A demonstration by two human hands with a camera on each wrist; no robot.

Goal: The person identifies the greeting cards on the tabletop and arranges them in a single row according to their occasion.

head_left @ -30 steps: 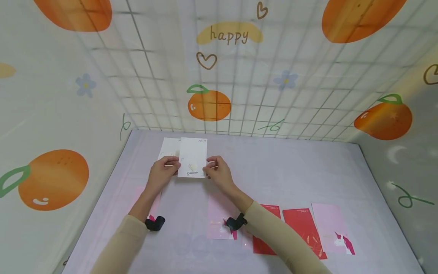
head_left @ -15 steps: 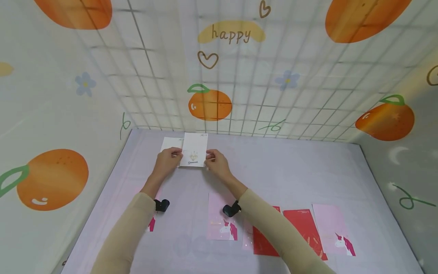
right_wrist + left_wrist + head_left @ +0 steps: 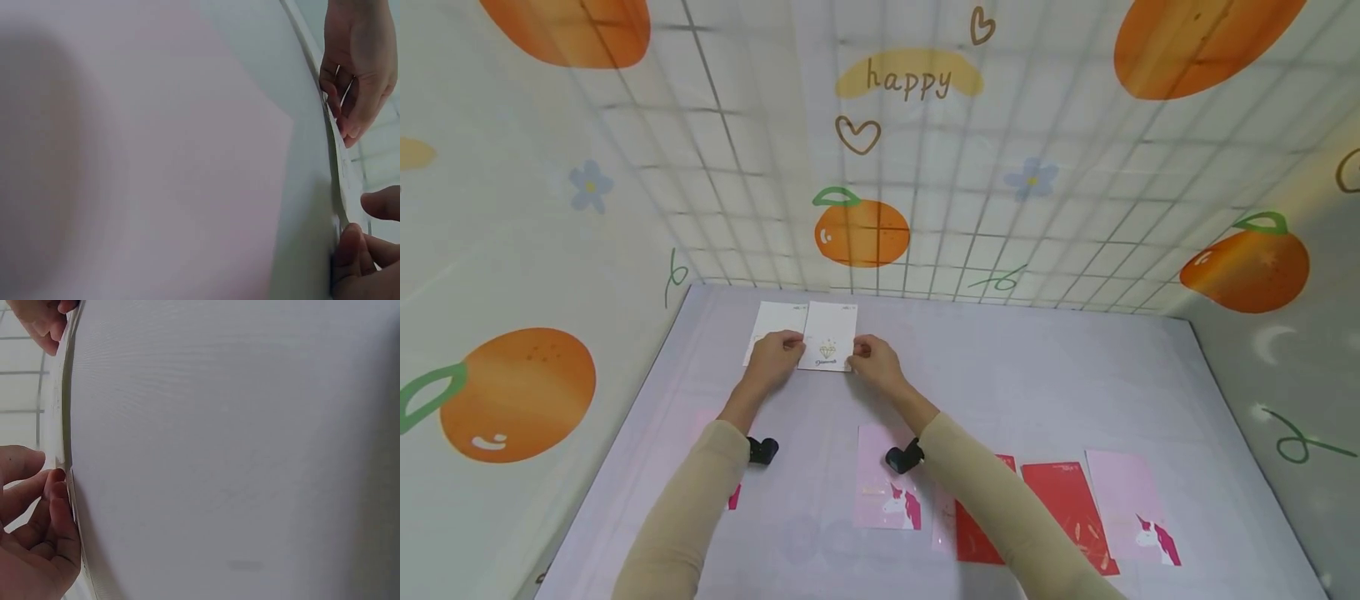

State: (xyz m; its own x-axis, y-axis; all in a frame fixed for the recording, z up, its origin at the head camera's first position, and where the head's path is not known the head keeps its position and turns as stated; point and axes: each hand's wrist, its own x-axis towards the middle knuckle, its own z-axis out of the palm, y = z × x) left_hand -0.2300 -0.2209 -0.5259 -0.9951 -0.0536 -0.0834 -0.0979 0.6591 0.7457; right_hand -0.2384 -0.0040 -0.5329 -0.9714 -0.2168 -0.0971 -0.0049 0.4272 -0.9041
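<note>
A white card [image 3: 827, 333] printed with a gold diamond and dark lettering lies at the back of the table, edge to edge with a second white card [image 3: 777, 319]. My left hand [image 3: 777, 360] holds the diamond card's left edge near its lower corner and partly covers the second card. On the opposite side my right hand [image 3: 877, 365] grips the lower right edge, its fingers curled. From the right wrist, the card [image 3: 345, 172] shows almost edge-on, close to the tabletop, with the left hand [image 3: 359, 69] at its far end.
Pink unicorn cards [image 3: 883, 492] lie nearer the front, one partly under the left sleeve [image 3: 681, 508]. Two red cards [image 3: 1063, 508] sit right of centre, one overlapped by the right sleeve [image 3: 1000, 500]. Another pink card [image 3: 1123, 492] is farther right. A printed cloth wall [image 3: 925, 183] borders the back.
The diamond card has come down from above the table and slightly right, flat beside the other white card. Both hands have followed it, the left one shifting right.
</note>
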